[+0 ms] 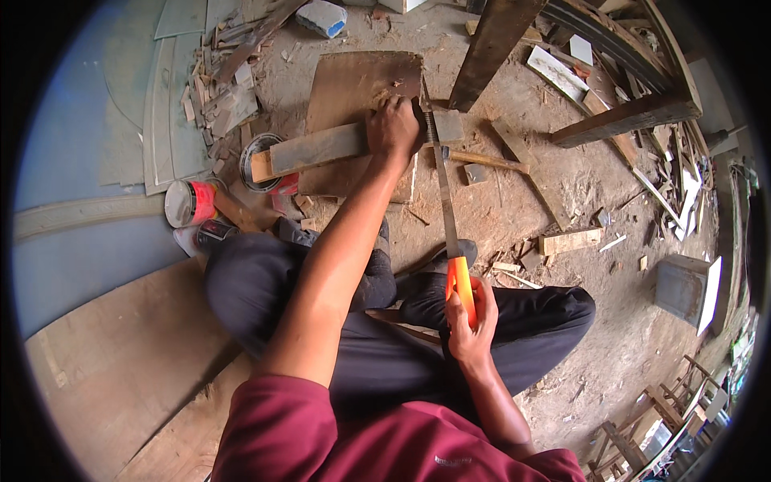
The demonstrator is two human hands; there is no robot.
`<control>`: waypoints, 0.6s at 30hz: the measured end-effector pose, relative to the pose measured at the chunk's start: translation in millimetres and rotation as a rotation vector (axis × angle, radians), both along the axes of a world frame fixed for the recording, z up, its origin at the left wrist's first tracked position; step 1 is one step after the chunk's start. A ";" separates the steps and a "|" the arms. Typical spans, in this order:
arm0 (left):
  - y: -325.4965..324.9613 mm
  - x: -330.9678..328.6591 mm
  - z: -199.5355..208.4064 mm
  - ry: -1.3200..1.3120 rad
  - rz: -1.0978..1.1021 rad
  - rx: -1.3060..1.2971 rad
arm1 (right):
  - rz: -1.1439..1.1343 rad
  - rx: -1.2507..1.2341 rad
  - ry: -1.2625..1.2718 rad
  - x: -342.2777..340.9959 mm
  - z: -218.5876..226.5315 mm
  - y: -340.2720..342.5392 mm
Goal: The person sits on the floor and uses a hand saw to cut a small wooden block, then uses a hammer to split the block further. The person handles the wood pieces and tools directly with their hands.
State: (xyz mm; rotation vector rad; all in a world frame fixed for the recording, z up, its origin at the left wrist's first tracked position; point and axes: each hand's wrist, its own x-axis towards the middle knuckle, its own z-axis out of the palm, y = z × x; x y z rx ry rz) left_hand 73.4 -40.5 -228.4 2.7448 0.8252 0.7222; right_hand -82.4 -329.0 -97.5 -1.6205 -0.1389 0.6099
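My right hand (471,317) is closed around the orange and yellow handle of a handsaw (444,186). The long narrow blade points away from me and crosses the right part of a grey-faced wooden plank (317,149). On top of that plank, just left of the blade, my left hand (393,128) presses down with curled fingers. Underneath lies a wide brown board (341,84), its right edge close to the blade. The exact contact between teeth and wood is too small to make out.
A wooden-handled tool (490,160) lies right of the blade. Open tins (191,202) stand near my left knee. Wooden frame legs (494,56) rise at the far right. Offcuts (570,241) and scraps litter the floor; a grey metal box (683,289) sits at the right.
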 end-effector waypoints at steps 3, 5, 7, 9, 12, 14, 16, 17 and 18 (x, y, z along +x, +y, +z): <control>-0.5 0.0 0.8 -0.003 0.002 -0.013 | 0.073 0.001 -0.044 5.1 2.1 -4.0; 0.7 -0.8 0.8 -0.023 0.000 -0.007 | 0.170 0.013 -0.185 11.8 2.1 -11.0; 1.1 -1.4 2.3 -0.057 -0.001 0.011 | 0.178 -0.027 -0.181 9.3 -8.1 -18.3; 1.2 -0.6 4.3 -0.049 -0.011 -0.034 | 0.113 -0.074 -0.162 5.1 -11.7 -20.9; -1.3 -0.1 6.4 -0.060 -0.006 -0.105 | -0.002 -0.099 -0.167 3.4 -8.3 -14.7; -2.2 0.5 7.6 -0.045 0.005 -0.116 | -0.017 -0.104 -0.261 2.5 -12.7 -13.9; -2.2 0.5 8.4 0.000 0.017 -0.091 | -0.010 -0.122 -0.298 1.8 -10.6 -12.4; -2.1 0.2 8.6 -0.005 0.015 -0.088 | -0.007 -0.132 -0.315 0.9 -9.4 -11.3; -1.7 0.0 8.8 -0.010 0.013 -0.085 | -0.015 -0.131 -0.300 0.3 -8.1 -9.8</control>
